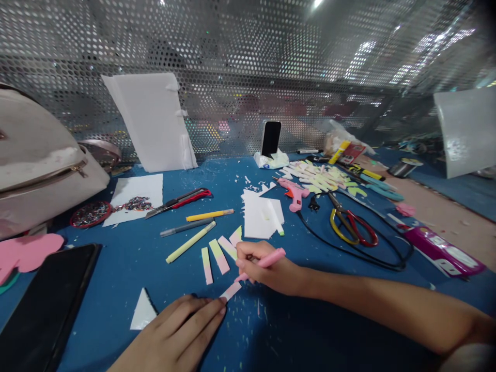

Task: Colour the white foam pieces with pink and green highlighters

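Far left, 9 o'clock of the view: pale bag [34, 160] at the table edge; pink foam cutout [27, 253] below it; black phone [46, 305] lying flat at 8 o'clock on the blue table [310, 330].

Left hand [178, 336] enters from 6 o'clock, palm down, fingers stretched out flat and together, pointing toward 2 o'clock; not clenched, grasping nothing; fingertips [219, 308] press on the near end of the small strip [231, 291], pinning it to the table. White triangle [142, 311] lies just beside the hand at its 10 o'clock.

The small strip, pink and white, sits between the two hands, low centre of the view. At its 12 o'clock, a fan of pink-and-yellow strips [219, 256]; farther out at 11 o'clock, pale yellow marker [190, 242], grey pen [186, 227], yellow pen [209, 215] and utility knife [178, 200].

Right hand [263, 268]: forearm comes in from 4 o'clock, low over the table; wrist near straight; fingers curled tight in a writing grip round the pink marker [265, 260]; barrel slants up toward 2 o'clock, tip down on the far end of the small strip.

Right of the hand: glue gun [294, 194] at 1 o'clock; scissors [352, 225] at 2 o'clock, ringed by black cable [387, 261]; purple packet [442, 253] at 3 o'clock.
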